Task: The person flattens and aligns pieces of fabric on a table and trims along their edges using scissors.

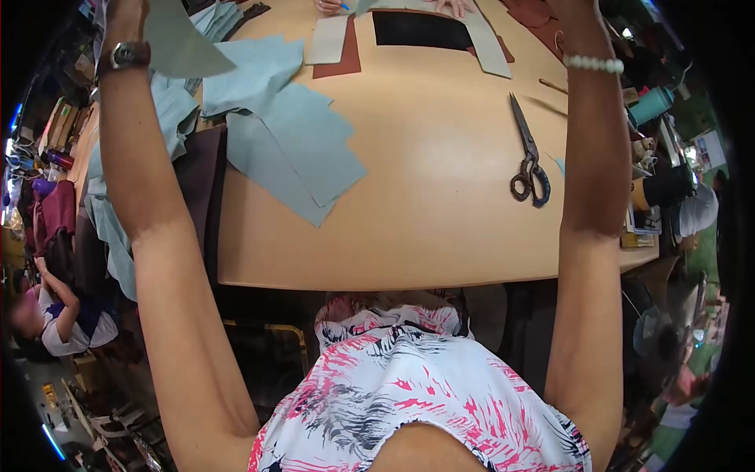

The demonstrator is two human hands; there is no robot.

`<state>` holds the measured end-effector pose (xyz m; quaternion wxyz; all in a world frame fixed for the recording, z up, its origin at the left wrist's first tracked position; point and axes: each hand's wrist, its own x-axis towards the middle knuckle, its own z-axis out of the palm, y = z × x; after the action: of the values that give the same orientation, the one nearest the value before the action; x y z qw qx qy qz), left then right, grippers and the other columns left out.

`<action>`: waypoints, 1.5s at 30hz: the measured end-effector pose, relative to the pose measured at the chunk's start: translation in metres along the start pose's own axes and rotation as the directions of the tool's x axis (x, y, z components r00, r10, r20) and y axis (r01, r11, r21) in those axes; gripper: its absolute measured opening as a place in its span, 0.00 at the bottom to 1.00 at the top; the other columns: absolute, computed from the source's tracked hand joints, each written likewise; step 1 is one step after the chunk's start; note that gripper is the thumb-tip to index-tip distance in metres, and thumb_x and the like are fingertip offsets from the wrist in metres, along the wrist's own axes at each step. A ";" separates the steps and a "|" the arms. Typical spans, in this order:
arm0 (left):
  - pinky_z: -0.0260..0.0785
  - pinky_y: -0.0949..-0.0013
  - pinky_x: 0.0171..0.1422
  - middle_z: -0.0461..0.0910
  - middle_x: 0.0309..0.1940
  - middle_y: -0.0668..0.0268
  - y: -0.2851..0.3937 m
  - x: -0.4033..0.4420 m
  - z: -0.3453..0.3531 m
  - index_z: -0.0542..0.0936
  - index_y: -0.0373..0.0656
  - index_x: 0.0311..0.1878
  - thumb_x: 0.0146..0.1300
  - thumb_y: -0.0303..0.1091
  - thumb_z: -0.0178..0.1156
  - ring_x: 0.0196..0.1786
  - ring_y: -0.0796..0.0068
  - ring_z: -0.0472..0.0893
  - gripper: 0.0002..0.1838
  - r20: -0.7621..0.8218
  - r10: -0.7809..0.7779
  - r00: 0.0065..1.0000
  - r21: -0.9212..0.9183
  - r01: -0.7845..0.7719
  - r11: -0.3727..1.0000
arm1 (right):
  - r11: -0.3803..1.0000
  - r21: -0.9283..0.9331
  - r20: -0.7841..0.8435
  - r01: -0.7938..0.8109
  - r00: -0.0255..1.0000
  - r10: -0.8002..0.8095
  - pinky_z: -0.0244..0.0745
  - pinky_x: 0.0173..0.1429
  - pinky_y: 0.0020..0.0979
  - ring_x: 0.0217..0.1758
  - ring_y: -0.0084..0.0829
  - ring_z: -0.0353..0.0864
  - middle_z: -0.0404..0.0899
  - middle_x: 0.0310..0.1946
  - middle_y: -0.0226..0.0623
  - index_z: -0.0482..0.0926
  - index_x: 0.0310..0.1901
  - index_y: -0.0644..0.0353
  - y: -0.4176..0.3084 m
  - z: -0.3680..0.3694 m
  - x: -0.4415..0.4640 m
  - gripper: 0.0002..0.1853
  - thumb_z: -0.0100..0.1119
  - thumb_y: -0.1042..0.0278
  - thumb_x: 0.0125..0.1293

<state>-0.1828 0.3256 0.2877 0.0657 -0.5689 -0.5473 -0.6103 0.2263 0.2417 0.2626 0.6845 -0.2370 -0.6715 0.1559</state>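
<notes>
Both my arms are raised, reaching to the top of the view. My left hand, above a wristwatch, is cut off by the top edge, so its fingers are hidden. Right beside it hangs a grey-green piece of material; whether I grip it cannot be seen. My right hand, above a pale bead bracelet, also leaves the frame with its fingers out of sight. Black-bladed scissors lie closed on the table, left of my right forearm.
Light blue fabric pieces lie overlapping on the table's left side. Across the table, a person's hand holds a blue pen, the other near a black panel. White and brown strips surround it. Someone sits at far left.
</notes>
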 end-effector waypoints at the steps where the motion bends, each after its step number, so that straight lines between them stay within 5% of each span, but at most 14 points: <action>1: 0.68 0.68 0.29 0.76 0.27 0.64 -0.016 -0.004 -0.007 0.75 0.36 0.39 0.53 0.38 0.57 0.27 0.72 0.74 0.15 0.143 -0.089 0.986 0.048 0.083 0.995 | 0.995 0.097 0.099 -0.027 0.995 0.017 0.72 0.46 0.23 0.40 0.28 0.78 0.79 0.39 0.42 0.75 0.44 0.68 0.022 -0.012 -0.012 0.12 0.48 0.77 0.60; 2: 0.67 0.68 0.30 0.76 0.30 0.62 -0.040 -0.014 -0.012 0.74 0.34 0.41 0.48 0.45 0.60 0.28 0.70 0.75 0.23 0.277 -0.182 0.944 0.108 0.158 0.982 | 0.979 0.192 0.198 -0.063 0.980 0.024 0.72 0.46 0.24 0.40 0.28 0.78 0.79 0.40 0.42 0.76 0.44 0.69 0.039 -0.017 -0.027 0.12 0.49 0.78 0.59; 3: 0.67 0.67 0.31 0.76 0.32 0.59 -0.065 -0.030 -0.016 0.73 0.33 0.42 0.43 0.52 0.63 0.29 0.69 0.75 0.31 0.400 -0.279 0.873 0.179 0.224 0.958 | 0.822 -0.546 0.257 0.159 0.966 -0.016 0.74 0.47 0.24 0.41 0.31 0.79 0.79 0.41 0.45 0.76 0.46 0.68 0.016 -0.005 -0.065 0.14 0.50 0.79 0.58; 4: 0.67 0.67 0.31 0.75 0.35 0.57 -0.084 -0.051 -0.018 0.72 0.31 0.44 0.39 0.60 0.66 0.30 0.67 0.75 0.40 0.508 -0.374 0.776 0.259 0.277 0.925 | 0.871 -0.403 0.386 0.280 0.915 -0.116 0.75 0.49 0.26 0.41 0.32 0.79 0.78 0.44 0.47 0.75 0.49 0.67 0.076 -0.028 -0.094 0.17 0.55 0.74 0.57; 5: 0.67 0.67 0.28 0.77 0.27 0.58 -0.081 -0.087 -0.023 0.74 0.32 0.31 0.44 0.52 0.65 0.24 0.68 0.75 0.27 0.464 -0.408 0.787 0.431 0.201 0.879 | 0.633 -0.688 0.103 -0.355 0.816 0.569 0.69 0.30 0.27 0.25 0.19 0.71 0.78 0.28 0.30 0.74 0.52 0.62 0.066 -0.019 -0.132 0.19 0.55 0.70 0.58; 8: 0.67 0.57 0.52 0.75 0.43 0.42 -0.113 -0.184 -0.051 0.60 0.33 0.58 0.45 0.51 0.63 0.47 0.50 0.77 0.42 0.509 -0.342 0.790 0.567 -0.008 0.824 | 0.662 -0.633 0.110 -0.401 0.800 0.590 0.71 0.53 0.34 0.45 0.41 0.79 0.77 0.40 0.55 0.74 0.48 0.69 0.038 0.008 -0.230 0.18 0.52 0.75 0.54; 11: 0.66 0.53 0.52 0.72 0.49 0.42 -0.045 -0.256 -0.069 0.48 0.40 0.67 0.48 0.50 0.63 0.49 0.43 0.74 0.49 0.325 -0.482 0.814 0.821 0.010 0.571 | 0.579 -0.715 0.121 -0.391 0.747 0.654 0.69 0.54 0.37 0.48 0.50 0.74 0.74 0.45 0.53 0.71 0.50 0.70 0.024 0.005 -0.291 0.19 0.54 0.75 0.55; 14: 0.58 0.53 0.62 0.65 0.56 0.46 -0.022 -0.304 -0.053 0.58 0.41 0.64 0.56 0.45 0.58 0.60 0.48 0.65 0.35 0.503 0.100 0.859 0.619 -0.438 0.652 | 0.508 -0.755 0.046 -0.414 0.739 0.672 0.69 0.51 0.39 0.45 0.50 0.74 0.72 0.45 0.51 0.69 0.52 0.69 0.008 0.000 -0.310 0.21 0.55 0.75 0.56; 20: 0.51 0.50 0.66 0.58 0.62 0.49 0.025 -0.364 0.087 0.62 0.41 0.62 0.63 0.50 0.48 0.66 0.48 0.56 0.29 0.802 0.343 0.489 -0.042 -0.526 0.849 | 0.296 -0.955 0.161 -0.005 0.830 0.533 0.53 0.64 0.52 0.66 0.52 0.54 0.56 0.63 0.48 0.68 0.58 0.58 -0.027 0.019 -0.327 0.28 0.59 0.61 0.54; 27: 0.40 0.39 0.66 0.55 0.66 0.54 0.013 -0.381 0.212 0.62 0.45 0.63 0.61 0.61 0.40 0.69 0.51 0.50 0.35 0.817 0.193 0.544 0.047 -0.395 0.917 | 0.441 -0.888 0.280 -0.130 0.609 0.742 0.44 0.66 0.55 0.69 0.52 0.46 0.51 0.66 0.48 0.62 0.63 0.54 -0.074 0.030 -0.368 0.36 0.52 0.42 0.56; 33: 0.35 0.30 0.63 0.60 0.63 0.59 0.014 -0.374 0.213 0.64 0.54 0.62 0.58 0.58 0.46 0.67 0.54 0.54 0.31 0.748 0.228 0.623 0.102 -0.447 0.889 | 0.529 -0.798 0.112 -0.288 0.792 0.600 0.58 0.61 0.47 0.59 0.52 0.64 0.68 0.54 0.50 0.71 0.52 0.62 -0.050 -0.012 -0.349 0.24 0.57 0.57 0.56; 37: 0.55 0.46 0.58 0.71 0.53 0.60 0.020 -0.382 0.194 0.73 0.48 0.53 0.52 0.49 0.56 0.56 0.58 0.68 0.26 0.677 0.418 0.606 -0.053 -0.526 0.849 | 0.150 -0.933 -0.212 -0.326 0.838 0.503 0.66 0.54 0.40 0.51 0.45 0.71 0.73 0.45 0.49 0.72 0.45 0.67 -0.021 -0.075 -0.299 0.15 0.53 0.71 0.56; 40: 0.57 0.48 0.56 0.75 0.46 0.54 0.075 -0.365 0.135 0.76 0.41 0.42 0.50 0.39 0.57 0.49 0.58 0.73 0.17 0.985 0.025 0.172 0.046 -0.399 0.916 | -0.051 -0.955 -0.252 -0.291 0.713 0.654 0.68 0.47 0.42 0.43 0.47 0.75 0.75 0.39 0.49 0.70 0.45 0.67 -0.003 -0.096 -0.302 0.16 0.54 0.70 0.55; 45: 0.66 0.60 0.52 0.76 0.42 0.54 0.111 -0.423 0.047 0.76 0.35 0.40 0.49 0.38 0.61 0.47 0.58 0.75 0.18 0.869 0.400 0.291 -0.346 -0.219 0.912 | 0.025 -0.830 -0.327 -0.557 0.524 0.786 0.70 0.35 0.38 0.26 0.42 0.76 0.75 0.22 0.42 0.70 0.43 0.69 -0.029 -0.095 -0.301 0.18 0.59 0.70 0.51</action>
<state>0.0700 0.0871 0.0180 -0.1830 -0.9097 -0.3154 -0.1989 0.3025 0.0457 0.0248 0.2134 -0.8193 -0.5190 0.1182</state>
